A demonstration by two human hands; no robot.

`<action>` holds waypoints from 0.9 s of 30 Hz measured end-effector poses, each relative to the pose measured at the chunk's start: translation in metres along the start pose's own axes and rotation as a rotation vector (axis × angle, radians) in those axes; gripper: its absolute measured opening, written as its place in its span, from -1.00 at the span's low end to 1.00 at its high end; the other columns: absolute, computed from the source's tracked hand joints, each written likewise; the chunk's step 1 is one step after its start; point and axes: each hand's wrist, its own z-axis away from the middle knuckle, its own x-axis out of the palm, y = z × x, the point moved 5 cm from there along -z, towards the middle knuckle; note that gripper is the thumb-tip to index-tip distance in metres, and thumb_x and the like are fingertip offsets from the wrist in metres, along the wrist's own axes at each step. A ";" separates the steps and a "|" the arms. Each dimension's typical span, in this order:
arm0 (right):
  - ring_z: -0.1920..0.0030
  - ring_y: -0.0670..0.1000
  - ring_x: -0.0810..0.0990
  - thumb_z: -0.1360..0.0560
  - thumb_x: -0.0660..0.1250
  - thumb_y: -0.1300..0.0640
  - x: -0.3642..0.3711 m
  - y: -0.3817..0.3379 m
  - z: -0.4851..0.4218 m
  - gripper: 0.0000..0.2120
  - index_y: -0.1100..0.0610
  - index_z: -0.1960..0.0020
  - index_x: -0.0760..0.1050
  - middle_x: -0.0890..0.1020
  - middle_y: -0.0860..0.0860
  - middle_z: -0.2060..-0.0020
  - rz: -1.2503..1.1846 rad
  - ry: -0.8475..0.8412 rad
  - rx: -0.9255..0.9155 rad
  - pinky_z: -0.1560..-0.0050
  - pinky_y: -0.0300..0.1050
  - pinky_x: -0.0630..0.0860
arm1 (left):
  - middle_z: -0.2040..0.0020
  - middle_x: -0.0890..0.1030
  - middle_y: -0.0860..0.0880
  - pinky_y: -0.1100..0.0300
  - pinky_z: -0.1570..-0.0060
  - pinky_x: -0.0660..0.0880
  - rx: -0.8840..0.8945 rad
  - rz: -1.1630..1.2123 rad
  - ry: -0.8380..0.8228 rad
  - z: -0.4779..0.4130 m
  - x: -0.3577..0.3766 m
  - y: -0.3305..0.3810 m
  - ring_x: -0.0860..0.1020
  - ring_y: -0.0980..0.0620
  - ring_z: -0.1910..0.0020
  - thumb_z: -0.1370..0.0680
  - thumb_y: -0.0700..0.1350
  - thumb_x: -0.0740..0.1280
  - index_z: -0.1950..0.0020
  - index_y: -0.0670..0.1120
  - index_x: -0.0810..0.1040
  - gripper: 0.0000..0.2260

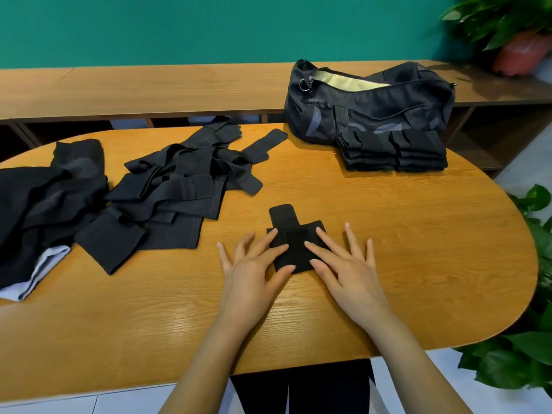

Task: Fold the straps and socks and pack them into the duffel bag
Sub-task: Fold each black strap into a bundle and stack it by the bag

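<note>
Left hand [251,273] | grip spread flat, pressing folded strap [295,234] | right hand [349,270] | grip spread flat, pressing folded strap

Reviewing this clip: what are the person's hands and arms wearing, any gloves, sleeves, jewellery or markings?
Nothing. The left hand and right hand are bare: no gloves, rings, watch or bracelets show. Both forearms are uncovered down to the picture's lower edge, with no sleeve in view and no markings visible.
</note>
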 end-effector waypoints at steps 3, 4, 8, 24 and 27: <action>-0.56 -0.08 -0.22 -0.45 -0.20 -0.46 -0.003 0.001 0.001 -0.36 -0.31 -0.37 0.37 0.16 -0.31 -0.49 -0.046 0.042 -0.015 -0.50 0.25 -0.30 | -0.45 0.29 0.28 -0.24 -0.43 -0.35 0.029 -0.011 -0.018 0.000 -0.001 0.002 0.06 0.10 -0.50 -0.37 0.42 0.16 -0.32 0.23 0.50 -0.41; -0.56 -0.07 -0.17 -0.44 -0.18 -0.49 -0.004 0.001 0.002 -0.36 -0.31 -0.34 0.41 0.20 -0.31 -0.47 -0.059 0.058 -0.021 -0.50 0.25 -0.30 | -0.45 0.29 0.28 -0.24 -0.43 -0.35 0.045 -0.022 -0.022 0.001 -0.001 0.003 0.07 0.10 -0.50 -0.34 0.45 0.16 -0.32 0.23 0.50 -0.38; -0.54 -0.05 0.04 -0.40 -0.15 -0.55 -0.006 -0.001 0.003 -0.32 -0.29 -0.24 0.51 0.39 -0.28 -0.38 -0.081 0.111 -0.044 -0.49 0.29 -0.24 | -0.43 0.33 0.26 -0.28 -0.43 -0.31 0.056 -0.006 -0.025 0.001 -0.001 0.003 0.08 0.09 -0.50 -0.35 0.41 0.23 -0.28 0.25 0.51 -0.45; -0.48 -0.07 0.15 -0.43 0.14 -0.38 -0.006 0.001 0.004 -0.61 -0.26 -0.05 0.61 0.45 -0.30 -0.29 -0.172 0.176 -0.122 -0.48 0.33 -0.14 | -0.30 0.47 0.25 -0.23 -0.45 -0.30 0.089 0.098 0.040 0.002 -0.001 0.000 0.18 0.15 -0.45 -0.41 0.51 0.02 -0.10 0.21 0.64 -0.41; -0.48 -0.06 0.17 -0.46 0.14 -0.32 -0.006 0.002 0.004 -0.65 -0.23 -0.01 0.62 0.46 -0.30 -0.27 -0.200 0.184 -0.121 -0.48 0.33 -0.12 | -0.32 0.42 0.29 -0.20 -0.45 -0.31 0.105 0.084 0.048 0.003 -0.001 0.002 0.15 0.19 -0.44 -0.38 0.50 0.08 -0.11 0.21 0.63 -0.43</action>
